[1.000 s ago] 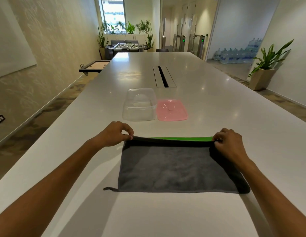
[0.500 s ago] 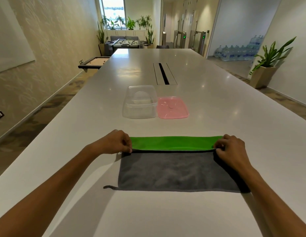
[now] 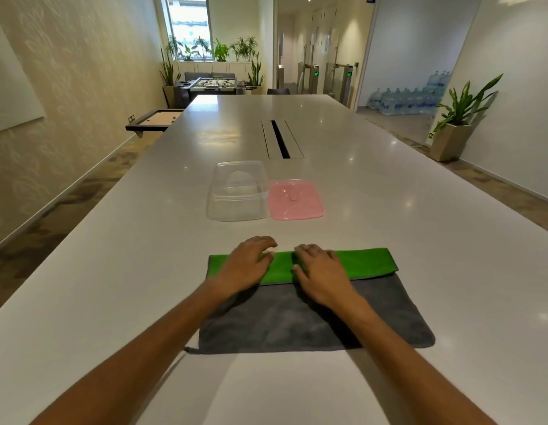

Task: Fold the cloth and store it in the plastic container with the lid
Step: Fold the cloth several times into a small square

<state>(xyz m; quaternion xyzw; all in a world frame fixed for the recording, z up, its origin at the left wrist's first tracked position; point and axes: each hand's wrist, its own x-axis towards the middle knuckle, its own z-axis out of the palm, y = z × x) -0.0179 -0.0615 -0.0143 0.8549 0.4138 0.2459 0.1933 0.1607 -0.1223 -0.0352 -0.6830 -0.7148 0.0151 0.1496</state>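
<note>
A cloth, grey on one side and green on the other, lies flat on the white table in front of me. Its far edge is folded toward me as a green band across the grey. My left hand and my right hand rest palm-down, side by side, on the middle of that green band with fingers spread. Beyond the cloth stands a clear plastic container, uncovered. Its pink lid lies flat on the table just to the right of it.
A dark cable slot runs along the table's middle beyond the container. The table's left edge drops to a carpeted floor. A potted plant stands by the right wall, and water bottles are stacked further back.
Both hands let go of the cloth's outer corners and moved inward to the middle of the green band, where they now lie flat. The green fold stayed laid down over the grey.
</note>
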